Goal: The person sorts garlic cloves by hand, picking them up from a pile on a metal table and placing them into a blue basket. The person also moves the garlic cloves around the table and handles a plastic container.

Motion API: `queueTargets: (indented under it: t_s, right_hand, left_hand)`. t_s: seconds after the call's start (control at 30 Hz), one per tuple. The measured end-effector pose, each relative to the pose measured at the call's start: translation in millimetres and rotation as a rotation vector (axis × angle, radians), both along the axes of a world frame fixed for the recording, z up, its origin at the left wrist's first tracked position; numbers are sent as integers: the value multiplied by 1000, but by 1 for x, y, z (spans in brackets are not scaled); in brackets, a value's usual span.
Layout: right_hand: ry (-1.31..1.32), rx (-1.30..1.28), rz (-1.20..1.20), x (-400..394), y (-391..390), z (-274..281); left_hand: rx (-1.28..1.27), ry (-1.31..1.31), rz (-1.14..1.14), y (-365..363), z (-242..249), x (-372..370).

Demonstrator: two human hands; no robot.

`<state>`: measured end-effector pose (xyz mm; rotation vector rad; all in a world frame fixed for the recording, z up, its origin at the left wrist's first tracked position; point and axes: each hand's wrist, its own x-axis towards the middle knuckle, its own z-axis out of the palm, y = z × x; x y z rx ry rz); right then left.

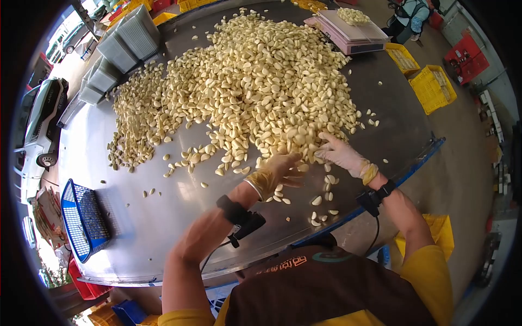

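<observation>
A large heap of peeled garlic cloves (261, 81) covers the middle and far part of the metal table (163, 217). At the heap's near edge is my left hand (276, 173), in a thin glove, its fingers stretched out and apart. My right hand (343, 156), also gloved, reaches into the near right edge with fingers spread, touching cloves. Some fingertips are hidden among the cloves or slightly blurred. Between and below the hands, several loose cloves (317, 200) lie on the metal.
A pink scale (348, 35) bearing a small pile of cloves stands at the far right. Stacked clear plastic trays (128, 41) are at the far left, and a blue basket (84, 220) at the near left. Yellow crates (432, 89) stand beyond the right edge; another person (410, 19) is behind.
</observation>
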<state>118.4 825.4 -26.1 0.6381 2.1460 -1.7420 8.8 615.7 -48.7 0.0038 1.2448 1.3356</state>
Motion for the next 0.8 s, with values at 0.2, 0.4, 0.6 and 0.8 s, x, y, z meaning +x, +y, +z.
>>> queueTargets:
  t_s: [0.2, 0.4, 0.6, 0.8]
  right_hand:
    - [-312, 753, 873, 72, 25, -4]
    - [-71, 220, 863, 54, -50, -37]
    - [291, 905, -28, 29, 78, -34]
    - [184, 293, -271, 6, 105, -82]
  left_hand:
    - [-335, 216, -420, -97, -24, 18]
    - [261, 122, -559, -48, -54, 111]
    - [-59, 187, -218, -25, -26, 49]
    - [50, 94, 64, -8, -26, 63]
